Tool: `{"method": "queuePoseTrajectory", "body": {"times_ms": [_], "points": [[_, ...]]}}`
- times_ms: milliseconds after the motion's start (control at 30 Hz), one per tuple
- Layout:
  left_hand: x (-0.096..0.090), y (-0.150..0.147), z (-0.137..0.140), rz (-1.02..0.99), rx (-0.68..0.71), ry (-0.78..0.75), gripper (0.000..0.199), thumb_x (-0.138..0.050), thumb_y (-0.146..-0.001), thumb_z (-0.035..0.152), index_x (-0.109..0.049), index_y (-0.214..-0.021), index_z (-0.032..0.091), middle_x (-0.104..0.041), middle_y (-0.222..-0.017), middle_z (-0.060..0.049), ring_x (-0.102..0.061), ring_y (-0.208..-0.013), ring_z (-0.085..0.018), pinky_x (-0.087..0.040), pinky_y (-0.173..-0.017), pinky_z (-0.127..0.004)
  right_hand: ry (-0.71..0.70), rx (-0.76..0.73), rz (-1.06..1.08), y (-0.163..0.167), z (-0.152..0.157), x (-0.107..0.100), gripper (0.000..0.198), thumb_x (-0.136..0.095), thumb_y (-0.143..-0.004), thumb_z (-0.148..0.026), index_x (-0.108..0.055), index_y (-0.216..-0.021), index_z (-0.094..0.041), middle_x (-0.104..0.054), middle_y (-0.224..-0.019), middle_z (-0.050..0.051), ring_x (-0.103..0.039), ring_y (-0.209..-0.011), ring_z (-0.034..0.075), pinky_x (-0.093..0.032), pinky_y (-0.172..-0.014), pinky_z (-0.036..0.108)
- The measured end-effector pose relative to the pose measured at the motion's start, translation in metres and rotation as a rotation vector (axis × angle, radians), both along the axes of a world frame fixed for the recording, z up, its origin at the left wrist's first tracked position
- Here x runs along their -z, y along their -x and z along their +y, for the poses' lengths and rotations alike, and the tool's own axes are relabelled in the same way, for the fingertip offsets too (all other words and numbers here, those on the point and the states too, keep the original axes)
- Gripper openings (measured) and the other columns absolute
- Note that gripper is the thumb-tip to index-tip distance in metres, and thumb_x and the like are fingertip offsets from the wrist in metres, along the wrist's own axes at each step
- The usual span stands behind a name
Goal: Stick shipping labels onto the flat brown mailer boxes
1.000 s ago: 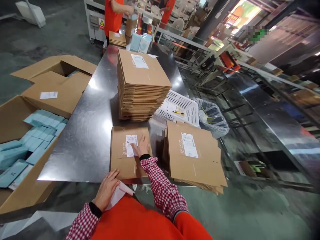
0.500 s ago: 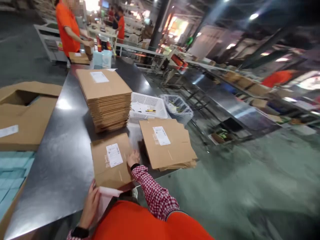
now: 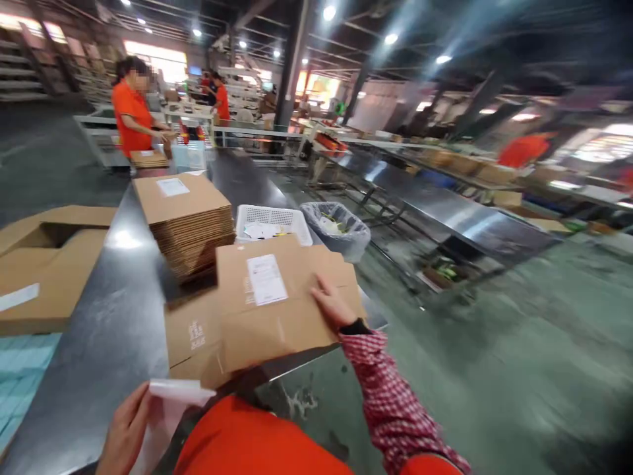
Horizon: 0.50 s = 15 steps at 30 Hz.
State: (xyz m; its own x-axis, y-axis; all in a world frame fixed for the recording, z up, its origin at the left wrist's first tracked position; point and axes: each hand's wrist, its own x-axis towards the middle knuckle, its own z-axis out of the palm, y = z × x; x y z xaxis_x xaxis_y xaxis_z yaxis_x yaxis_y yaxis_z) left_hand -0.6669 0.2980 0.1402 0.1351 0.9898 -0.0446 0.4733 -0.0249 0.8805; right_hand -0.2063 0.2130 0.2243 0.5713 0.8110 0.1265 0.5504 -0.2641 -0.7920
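Observation:
My left hand [image 3: 126, 422], at the lower left, grips a white paper sheet [image 3: 165, 409] between thumb and fingers. A flattened cardboard box [image 3: 242, 333] with a white printed label [image 3: 267, 280] lies slanted at the table's near edge. My right hand [image 3: 333, 300] has hold of its right side; part of the grip is hidden. Beneath its left part shows another flattened box [image 3: 195, 336] with white print and no label visible. Further cardboard [image 3: 346, 280] shows at the right, partly covered.
A tall stack of flattened boxes [image 3: 190, 227] stands behind on the metal table [image 3: 123, 297]. A white basket [image 3: 242, 224] and a lined bin [image 3: 353, 241] sit beyond. At left is a large open carton [image 3: 54, 277]. A person in orange [image 3: 133, 119] works at the far end.
The labelled flattened box has moved right with my right hand, over the pile there, uncovering another box beneath. My left hand has shifted left and down with the paper. The view has tilted up.

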Motion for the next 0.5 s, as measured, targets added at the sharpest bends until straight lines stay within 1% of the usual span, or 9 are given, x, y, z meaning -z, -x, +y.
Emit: {"method": "queuePoseTrajectory", "body": {"times_ms": [67, 100, 133, 167, 233, 267, 333, 400, 500], "points": [[-0.033, -0.026, -0.014, -0.033, 0.025, -0.086, 0.059, -0.05, -0.068, 0.073, -0.069, -0.081, 0.019, -0.073, -0.083, -0.005, -0.066, -0.082, -0.026, -0.054, -0.074, -0.034, 0.103, 0.068, -0.056, -0.05, -0.017, -0.017, 0.055, -0.049, -0.082, -0.041, -0.052, -0.126, -0.01, -0.053, -0.129, 0.023, -0.05, -0.121, 0.032, -0.039, -0.101, 0.049], [-0.047, -0.04, -0.023, -0.041, 0.028, -0.118, 0.056, -0.048, -0.073, 0.069, -0.069, -0.082, 0.018, -0.072, -0.083, -0.005, -0.065, -0.08, -0.024, -0.054, -0.073, -0.033, 0.076, 0.102, -0.128, -0.06, -0.019, -0.021, 0.059, -0.051, -0.08, -0.047, -0.052, -0.126, -0.009, -0.052, -0.129, 0.025, -0.048, -0.122, 0.035, -0.037, -0.101, 0.052], [-0.06, -0.054, -0.034, -0.039, 0.058, -0.144, 0.053, -0.045, -0.079, 0.064, -0.069, -0.083, 0.018, -0.071, -0.082, -0.005, -0.064, -0.078, -0.023, -0.053, -0.071, -0.031, 0.016, 0.065, -0.184, -0.057, -0.017, -0.022, 0.064, -0.051, -0.08, -0.052, -0.05, -0.128, -0.01, -0.049, -0.132, 0.025, -0.045, -0.125, 0.035, -0.035, -0.103, 0.053], [-0.07, -0.069, -0.046, -0.038, 0.088, -0.177, 0.05, -0.042, -0.083, 0.06, -0.069, -0.082, 0.018, -0.069, -0.08, -0.005, -0.063, -0.076, -0.021, -0.052, -0.069, -0.03, -0.061, -0.044, -0.201, -0.044, -0.014, -0.019, 0.067, -0.05, -0.08, -0.056, -0.048, -0.131, -0.013, -0.046, -0.135, 0.023, -0.042, -0.129, 0.034, -0.035, -0.104, 0.053], [-0.087, -0.101, -0.072, -0.018, 0.155, -0.243, 0.05, -0.038, -0.088, 0.056, -0.069, -0.076, 0.019, -0.066, -0.076, -0.006, -0.061, -0.072, -0.019, -0.051, -0.068, -0.029, -0.165, -0.486, -0.099, 0.008, -0.008, -0.007, 0.068, -0.045, -0.083, -0.058, -0.038, -0.139, -0.021, -0.043, -0.141, 0.015, -0.04, -0.132, 0.028, -0.037, -0.106, 0.047], [-0.093, -0.117, -0.085, -0.002, 0.192, -0.277, 0.051, -0.036, -0.09, 0.054, -0.069, -0.074, 0.018, -0.064, -0.075, -0.006, -0.06, -0.071, -0.018, -0.05, -0.069, -0.029, -0.155, -0.759, -0.015, 0.038, -0.009, 0.001, 0.069, -0.046, -0.083, -0.058, -0.034, -0.142, -0.024, -0.044, -0.141, 0.013, -0.042, -0.13, 0.026, -0.04, -0.104, 0.044], [-0.1, -0.142, -0.106, -0.027, 0.228, -0.344, 0.051, -0.033, -0.092, 0.052, -0.07, -0.085, 0.018, -0.065, -0.081, -0.008, -0.061, -0.075, -0.018, -0.05, -0.074, -0.03, -0.091, -1.126, 0.097, 0.089, -0.016, 0.016, 0.063, -0.048, -0.084, -0.054, -0.037, -0.141, -0.028, -0.052, -0.135, 0.01, -0.051, -0.123, 0.025, -0.046, -0.099, 0.042], [-0.102, -0.152, -0.124, -0.082, 0.102, -0.368, 0.05, -0.043, -0.087, 0.056, -0.063, -0.109, 0.015, -0.067, -0.095, -0.011, -0.063, -0.085, -0.019, -0.05, -0.08, -0.031, -0.065, -1.249, 0.123, 0.108, -0.023, 0.025, 0.048, -0.046, -0.085, -0.05, -0.051, -0.13, -0.033, -0.063, -0.12, 0.008, -0.061, -0.108, 0.026, -0.053, -0.089, 0.041], [-0.088, -0.143, -0.155, -0.065, 0.002, -0.245, 0.082, -0.065, -0.07, 0.061, -0.043, -0.133, 0.014, -0.061, -0.121, -0.015, -0.06, -0.105, -0.024, -0.049, -0.088, -0.034, -0.118, -1.295, 0.118, 0.085, -0.024, 0.025, 0.034, -0.043, -0.086, -0.051, -0.064, -0.112, -0.041, -0.07, -0.1, 0.006, -0.067, -0.09, 0.026, -0.058, -0.074, 0.041]]}}
